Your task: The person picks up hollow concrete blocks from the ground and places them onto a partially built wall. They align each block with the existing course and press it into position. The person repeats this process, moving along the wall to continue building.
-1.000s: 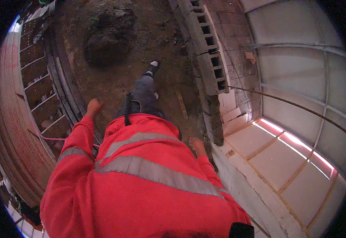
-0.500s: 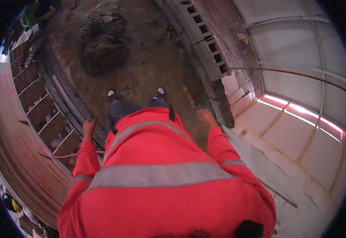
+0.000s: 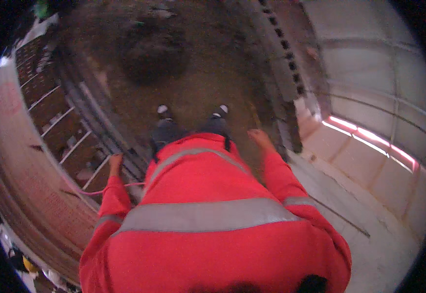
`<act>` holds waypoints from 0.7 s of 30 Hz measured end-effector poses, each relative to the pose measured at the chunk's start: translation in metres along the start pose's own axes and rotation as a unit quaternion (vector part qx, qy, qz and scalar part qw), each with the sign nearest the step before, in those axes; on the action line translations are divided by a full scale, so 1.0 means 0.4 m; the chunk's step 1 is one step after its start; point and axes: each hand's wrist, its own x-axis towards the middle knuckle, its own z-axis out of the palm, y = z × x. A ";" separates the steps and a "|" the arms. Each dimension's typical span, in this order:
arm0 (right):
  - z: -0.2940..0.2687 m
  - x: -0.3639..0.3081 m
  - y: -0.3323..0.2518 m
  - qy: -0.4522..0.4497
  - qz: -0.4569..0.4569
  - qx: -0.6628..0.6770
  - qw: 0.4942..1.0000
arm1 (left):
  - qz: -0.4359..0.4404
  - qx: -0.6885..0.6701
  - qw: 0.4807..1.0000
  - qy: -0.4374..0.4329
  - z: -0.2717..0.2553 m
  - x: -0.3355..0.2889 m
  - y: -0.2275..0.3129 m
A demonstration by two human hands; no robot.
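We look straight down from the head — one fisheye view only, close over our red jacket (image 3: 208, 219), the dirt floor (image 3: 198, 83) farther below, edges bending toward the dark rim.

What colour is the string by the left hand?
Pink. The string runs by the left hand, shown best in the head view.

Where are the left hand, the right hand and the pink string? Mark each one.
left hand (image 3: 115, 163), head view, back of the hand.
right hand (image 3: 259, 138), head view, back of the hand.
pink string (image 3: 100, 191), head view, slack stretch below the left hand.
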 end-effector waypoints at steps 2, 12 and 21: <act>0.056 -0.082 -0.240 -0.067 0.091 0.350 0.930 | -0.091 -0.019 0.993 0.073 -0.139 -0.012 -0.048; 0.036 0.022 -0.213 -0.069 -0.045 0.011 0.997 | -0.019 -0.200 0.972 0.125 -0.465 0.027 0.367; -0.005 0.373 -0.161 -0.085 -0.122 0.007 0.989 | -0.111 -0.204 0.969 0.086 -0.366 -0.090 0.301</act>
